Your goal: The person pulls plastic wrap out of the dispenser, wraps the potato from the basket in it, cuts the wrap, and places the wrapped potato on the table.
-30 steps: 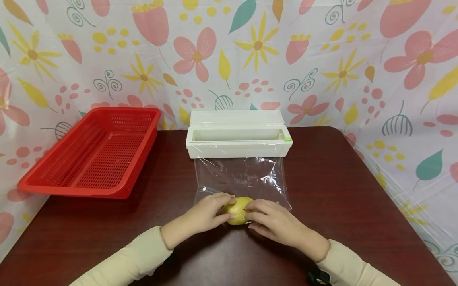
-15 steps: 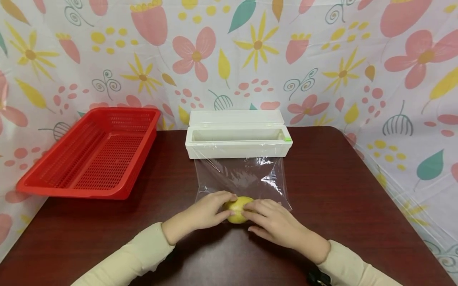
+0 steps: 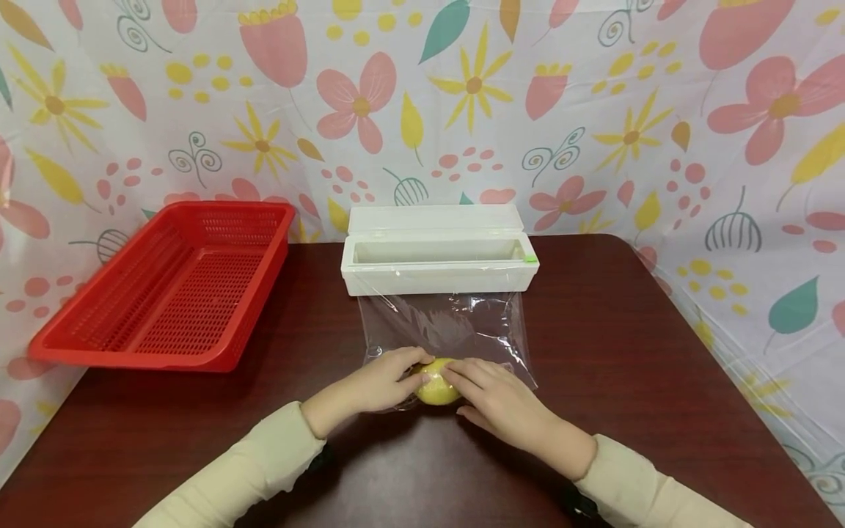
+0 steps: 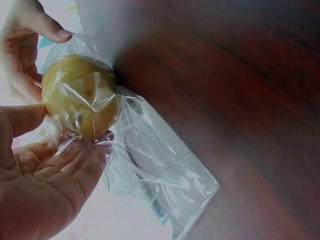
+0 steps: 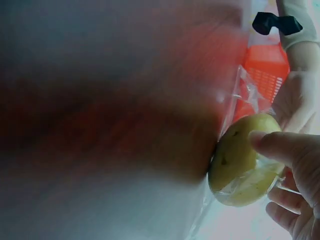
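A yellow potato (image 3: 437,394) lies on the near end of a sheet of cling film (image 3: 455,323) drawn out from a white dispenser box (image 3: 441,279). My left hand (image 3: 372,383) grips its left side, with thumb and fingers around it. From the right, my right hand (image 3: 505,405) holds it, fingers laid over its top. In the left wrist view, wrinkled film covers the potato (image 4: 82,100), and a loose flap of film (image 4: 160,150) spreads beside it. The right wrist view shows the right thumb pressed on the potato (image 5: 240,155), with film wrapping only part of this side.
The dispenser's lid (image 3: 436,218) is raised at the back of the dark wooden table (image 3: 607,330). A red perforated basket (image 3: 158,359) stands at the left. A flower-print cloth (image 3: 581,88) hangs behind and along the sides.
The potato has rolled slightly away from me, towards the dispenser, with both hands following. The right fingers have shifted further over its top. The basket and dispenser stay put.
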A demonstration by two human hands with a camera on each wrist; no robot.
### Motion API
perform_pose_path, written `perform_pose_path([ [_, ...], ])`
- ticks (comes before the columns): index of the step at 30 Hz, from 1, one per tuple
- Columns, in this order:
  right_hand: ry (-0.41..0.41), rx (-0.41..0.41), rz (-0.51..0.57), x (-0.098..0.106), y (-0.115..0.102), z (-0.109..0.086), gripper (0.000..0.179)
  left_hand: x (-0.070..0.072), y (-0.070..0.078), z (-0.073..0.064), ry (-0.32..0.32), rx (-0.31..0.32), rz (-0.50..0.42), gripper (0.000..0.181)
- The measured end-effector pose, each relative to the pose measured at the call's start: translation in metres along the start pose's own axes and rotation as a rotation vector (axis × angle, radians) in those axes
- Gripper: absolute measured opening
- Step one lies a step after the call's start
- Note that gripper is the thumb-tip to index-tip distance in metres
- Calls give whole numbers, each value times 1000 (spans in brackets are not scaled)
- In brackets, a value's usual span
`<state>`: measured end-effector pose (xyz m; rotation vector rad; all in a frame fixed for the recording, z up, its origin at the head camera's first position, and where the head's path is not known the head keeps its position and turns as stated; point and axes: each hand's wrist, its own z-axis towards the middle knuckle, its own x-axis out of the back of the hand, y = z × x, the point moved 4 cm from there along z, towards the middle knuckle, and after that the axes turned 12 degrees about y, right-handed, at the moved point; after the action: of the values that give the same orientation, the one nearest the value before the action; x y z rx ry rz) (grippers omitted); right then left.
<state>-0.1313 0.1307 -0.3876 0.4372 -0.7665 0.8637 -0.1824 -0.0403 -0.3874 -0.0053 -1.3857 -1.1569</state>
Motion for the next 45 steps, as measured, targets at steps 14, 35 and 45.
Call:
perform_pose_path([
  [14, -20, -7, -80, -12, 3, 11, 65, -1, -11, 10, 10, 146, -40, 19],
  [35, -62, -87, 40, -19, 20, 21, 59, 11, 7, 9, 385, -150, 234, 18],
  [45, -83, -160, 113, -17, 28, 21, 55, 2, 16, 3, 238, -137, 405, 40],
])
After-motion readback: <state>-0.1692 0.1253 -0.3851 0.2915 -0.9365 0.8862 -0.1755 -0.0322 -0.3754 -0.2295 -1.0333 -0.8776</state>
